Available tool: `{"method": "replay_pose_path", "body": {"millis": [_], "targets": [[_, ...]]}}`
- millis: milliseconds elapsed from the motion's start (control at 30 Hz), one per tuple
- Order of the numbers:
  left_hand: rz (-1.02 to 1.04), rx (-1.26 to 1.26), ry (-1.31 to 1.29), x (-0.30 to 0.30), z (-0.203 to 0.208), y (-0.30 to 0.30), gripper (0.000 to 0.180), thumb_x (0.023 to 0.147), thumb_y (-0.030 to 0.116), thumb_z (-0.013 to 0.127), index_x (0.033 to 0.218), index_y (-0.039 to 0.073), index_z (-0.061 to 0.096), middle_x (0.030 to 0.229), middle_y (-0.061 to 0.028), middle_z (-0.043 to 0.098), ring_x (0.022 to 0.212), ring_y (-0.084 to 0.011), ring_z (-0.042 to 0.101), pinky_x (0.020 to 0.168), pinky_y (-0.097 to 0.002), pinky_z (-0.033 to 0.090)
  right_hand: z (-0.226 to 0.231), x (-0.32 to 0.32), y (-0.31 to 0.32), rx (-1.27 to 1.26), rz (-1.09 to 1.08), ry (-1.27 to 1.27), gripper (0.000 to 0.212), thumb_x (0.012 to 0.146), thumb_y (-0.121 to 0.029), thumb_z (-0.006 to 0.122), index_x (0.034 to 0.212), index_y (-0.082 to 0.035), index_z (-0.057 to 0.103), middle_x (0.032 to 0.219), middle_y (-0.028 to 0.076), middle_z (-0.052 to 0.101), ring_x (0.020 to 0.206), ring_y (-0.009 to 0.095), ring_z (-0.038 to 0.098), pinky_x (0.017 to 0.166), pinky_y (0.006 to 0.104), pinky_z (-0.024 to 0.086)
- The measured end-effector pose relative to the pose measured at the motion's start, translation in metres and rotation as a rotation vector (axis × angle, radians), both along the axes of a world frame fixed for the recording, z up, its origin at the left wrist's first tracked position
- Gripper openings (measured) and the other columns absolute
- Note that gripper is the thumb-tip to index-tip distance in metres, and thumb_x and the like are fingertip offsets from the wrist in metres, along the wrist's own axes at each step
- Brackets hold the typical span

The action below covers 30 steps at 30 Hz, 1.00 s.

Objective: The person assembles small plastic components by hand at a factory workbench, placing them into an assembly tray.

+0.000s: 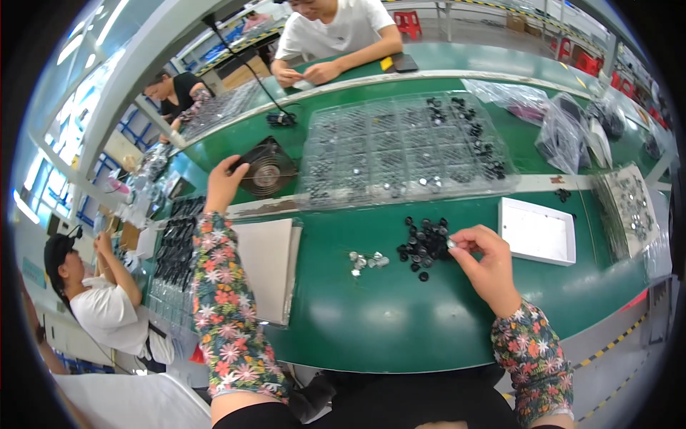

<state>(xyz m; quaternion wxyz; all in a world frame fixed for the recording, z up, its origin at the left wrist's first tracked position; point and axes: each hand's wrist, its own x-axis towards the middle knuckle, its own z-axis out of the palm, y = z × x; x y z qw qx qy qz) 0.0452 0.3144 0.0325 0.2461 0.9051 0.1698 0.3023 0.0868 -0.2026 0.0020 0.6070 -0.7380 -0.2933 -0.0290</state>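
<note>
My left hand reaches to the far left of the green table. Its thumb and fingers close on the left edge of a black square fan with a round grille. At the right, my right hand pinches a small silvery round piece between thumb and fingertips. This hand is just beside a loose heap of small black round parts. Left of the heap lies a little cluster of shiny silvery pieces. Both my forearms wear flowered sleeves.
A wide clear compartment tray with black and silvery parts spans the back. An open white box lies right of the heap, a flat grey-beige pad by my left forearm. Plastic bags lie far right. A co-worker sits opposite.
</note>
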Motion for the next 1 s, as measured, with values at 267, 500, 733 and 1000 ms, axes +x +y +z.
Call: {"method": "replay_pose_path", "body": {"millis": [267,500,733,1000], "targets": [[-0.132,0.157,-0.137,0.0,0.075,-0.181,0.042,0.079,0.013,0.068,0.119,0.004,0.059,0.117,-0.0149,0.061,0.106,-0.029,0.059,0.091,-0.0375,0.045,-0.01,0.007,0.002,-0.014,-0.008,0.035,0.015,0.076,0.003,0.069,0.091,0.0,0.066,0.08,0.007,0.062,0.07,0.012,0.059,0.062,0.0234,0.047],[-0.665,0.074,0.189,-0.053,0.01,-0.331,0.014,0.077,-0.001,0.064,0.091,0.002,0.065,0.086,-0.0128,0.062,0.081,-0.0318,0.06,0.072,-0.0385,0.049,-0.005,0.0,0.002,-0.004,0.008,0.004,0.015,0.076,0.003,0.069,0.09,-0.001,0.067,0.079,0.005,0.06,0.066,0.01,0.055,0.058,0.0215,0.045],[-0.511,-0.066,0.205,-0.045,-0.027,-0.34,0.014,0.078,0.004,0.067,0.09,0.001,0.063,0.085,-0.0122,0.059,0.075,-0.0323,0.06,0.065,-0.0392,0.049,-0.021,0.0,-0.001,-0.006,0.059,0.006,0.015,0.076,0.001,0.069,0.09,-0.003,0.065,0.075,0.002,0.054,0.053,0.007,0.044,0.05,0.0213,0.039],[-0.566,0.029,0.146,-0.04,-0.038,-0.336,0.015,0.075,0.006,0.071,0.088,0.001,0.063,0.085,-0.0113,0.06,0.074,-0.0308,0.061,0.064,-0.0381,0.05,-0.014,-0.001,-0.001,-0.066,0.067,0.045,0.017,0.076,0.004,0.07,0.092,-0.003,0.067,0.081,0.003,0.058,0.06,0.005,0.049,0.053,0.019,0.041]]}}
